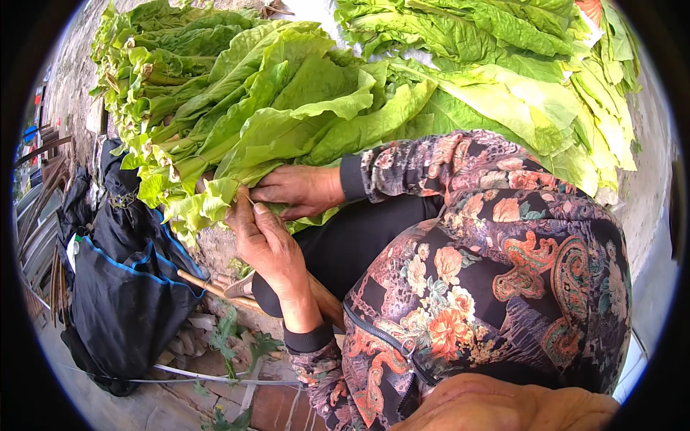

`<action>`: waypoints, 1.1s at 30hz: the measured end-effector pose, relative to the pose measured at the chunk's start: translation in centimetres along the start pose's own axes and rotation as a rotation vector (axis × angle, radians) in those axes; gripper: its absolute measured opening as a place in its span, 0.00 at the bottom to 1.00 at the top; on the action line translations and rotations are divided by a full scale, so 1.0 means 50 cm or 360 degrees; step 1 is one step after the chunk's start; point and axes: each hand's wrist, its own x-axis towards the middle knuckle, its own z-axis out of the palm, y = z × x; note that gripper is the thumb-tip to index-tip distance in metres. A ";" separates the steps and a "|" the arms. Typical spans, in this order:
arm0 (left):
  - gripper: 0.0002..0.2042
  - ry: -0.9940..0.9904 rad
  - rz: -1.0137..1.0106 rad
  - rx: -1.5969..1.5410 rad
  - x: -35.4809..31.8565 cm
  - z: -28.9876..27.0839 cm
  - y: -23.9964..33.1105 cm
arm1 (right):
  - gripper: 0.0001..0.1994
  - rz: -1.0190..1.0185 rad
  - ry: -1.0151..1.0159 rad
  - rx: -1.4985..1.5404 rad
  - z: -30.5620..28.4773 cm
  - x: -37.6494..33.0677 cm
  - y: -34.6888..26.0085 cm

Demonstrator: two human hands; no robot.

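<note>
Large green leaves (287,93), which look like tobacco leaves, lie heaped in a long row, stalk ends toward the left. My left hand (269,244) is at the near left end of the row, its fingers pinched on the crinkled pale base of a leaf (208,201). Right beside it, my right hand (302,188) lies across the leaf edges, fingers bent and closed on a leaf. The fingertips of both hands are partly hidden among the leaves. My sleeves have a floral pattern with dark cuffs.
A second leaf stack (460,32) lies at the back right. A black cloth bag (133,302) with blue trim sits at left. Thin wooden sticks (223,293) lie below my left hand. A weedy plant (230,337) and rubble are on the ground nearby.
</note>
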 end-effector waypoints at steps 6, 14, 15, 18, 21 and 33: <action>0.17 0.0129 0.0023 0.0038 -0.007 0.016 0.003 | 0.14 0.1474 0.0446 -0.1147 -0.371 -0.292 0.221; 0.17 0.0173 -0.0025 -0.0192 -0.003 0.035 0.020 | 0.16 0.2451 0.0400 -0.1365 -0.491 -0.483 0.363; 0.18 0.0166 -0.0019 -0.0202 0.000 0.037 0.023 | 0.17 0.2340 0.0748 -0.1212 -0.540 -0.509 0.378; 0.18 0.0203 -0.0080 -0.0202 -0.003 0.042 0.025 | 0.17 0.1990 0.0388 -0.1210 -0.648 -0.485 0.378; 0.18 0.0195 -0.0114 -0.0140 -0.005 0.036 0.025 | 0.19 0.1978 -0.0460 -0.1011 -0.615 -0.431 0.370; 0.16 0.0176 0.0060 -0.0215 -0.015 0.027 -0.010 | 0.38 0.2617 0.0287 -0.0863 -0.612 -0.552 0.332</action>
